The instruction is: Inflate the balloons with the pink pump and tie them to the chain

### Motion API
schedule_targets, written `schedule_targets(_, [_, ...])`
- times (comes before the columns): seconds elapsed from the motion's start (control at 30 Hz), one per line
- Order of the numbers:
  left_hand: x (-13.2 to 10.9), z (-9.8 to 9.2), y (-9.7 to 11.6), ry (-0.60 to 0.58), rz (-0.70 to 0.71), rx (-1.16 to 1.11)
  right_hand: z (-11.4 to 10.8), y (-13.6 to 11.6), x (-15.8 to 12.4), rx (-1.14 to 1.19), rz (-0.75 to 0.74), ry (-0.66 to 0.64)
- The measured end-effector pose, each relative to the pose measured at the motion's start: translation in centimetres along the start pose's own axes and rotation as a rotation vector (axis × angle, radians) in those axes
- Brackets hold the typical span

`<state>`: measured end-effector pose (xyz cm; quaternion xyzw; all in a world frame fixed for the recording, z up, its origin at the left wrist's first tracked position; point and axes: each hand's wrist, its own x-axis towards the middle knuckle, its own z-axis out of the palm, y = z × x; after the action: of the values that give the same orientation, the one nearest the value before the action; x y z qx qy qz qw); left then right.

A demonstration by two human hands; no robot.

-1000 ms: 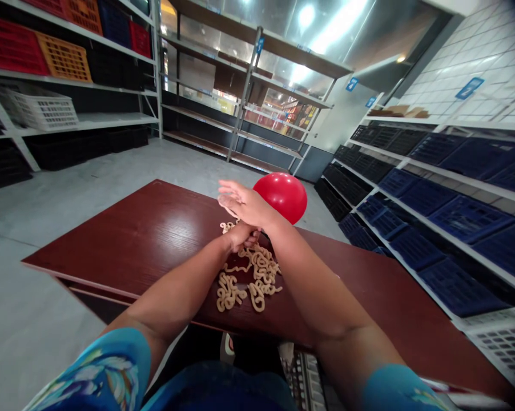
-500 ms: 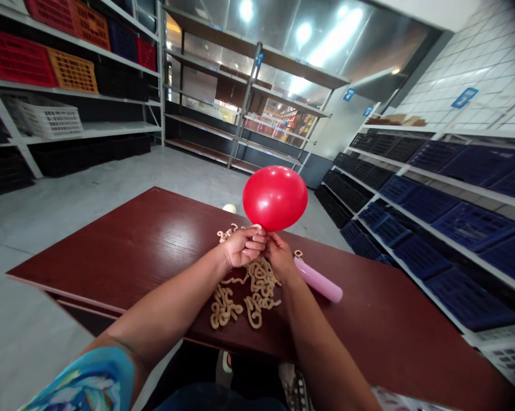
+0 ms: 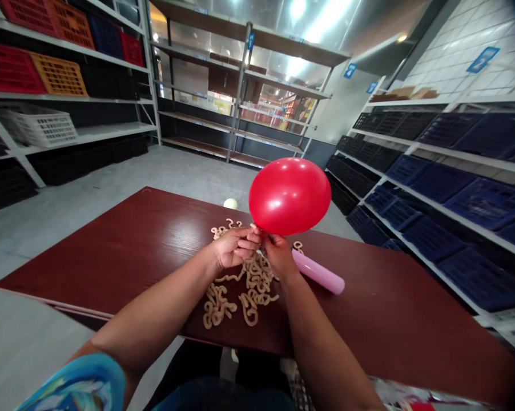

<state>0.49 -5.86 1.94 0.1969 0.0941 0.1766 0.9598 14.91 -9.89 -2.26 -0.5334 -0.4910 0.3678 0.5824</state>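
A blown-up red balloon (image 3: 289,196) rises above my two hands, its neck down between them. My left hand (image 3: 239,246) has its fingers curled and pinched at the balloon's neck. Close against it, my right hand (image 3: 278,251) also pinches the neck from the other side. The knot or opening is hidden by the fingers. Beneath the hands, beige curly uninflated balloons (image 3: 257,279) lie in a loose heap on the table. Right of my right hand rests a long pink tube-shaped balloon (image 3: 320,272).
The dark red-brown table (image 3: 124,245) reaches out to both sides. Beyond its far edge is a pale round object (image 3: 230,203). Shelves with coloured crates (image 3: 58,74) stand left, blue crates (image 3: 446,200) right, and a metal rack (image 3: 240,85) at the back.
The balloon looks larger and has shifted to the right in view, leaning over my right hand. Both hands stay together at its neck. The camera view has shifted slightly.
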Motion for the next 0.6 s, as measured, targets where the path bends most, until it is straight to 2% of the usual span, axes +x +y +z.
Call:
schedule_targets(0.1, [0.5, -0.6, 0.2, 0.142, 0.117, 0.172, -0.8, -0.1, 0.1, -0.122, -0.034, 0.077])
schedule_targets(0.17, [1.0, -1.1, 0.1, 0.228, 0.215, 0.333, -0.8, -0.2, -0.1, -0.144, 0.016, 0.062])
schedule_targets(0.3, [1.8, -2.1, -0.5, 0.478, 0.376, 0.718, 0.1, -0.9, -0.9, -0.003, 0.163, -0.005])
schedule_targets(0.37, [2.1, -2.4, -0.6, 0.582, 0.452, 0.835, 0.6, -1.2, -1.2, 0.129, 0.22, -0.01])
schedule_targets(0.5, [2.5, -2.3, -0.9, 0.633, 0.502, 0.778, 1.6, -1.4, -1.5, 0.311, 0.27, -0.031])
schedule_targets(0.6, [2.8, -2.1, -1.2, 0.659, 0.505, 0.725, 2.0, -1.3, -1.6, 0.222, 0.224, -0.011])
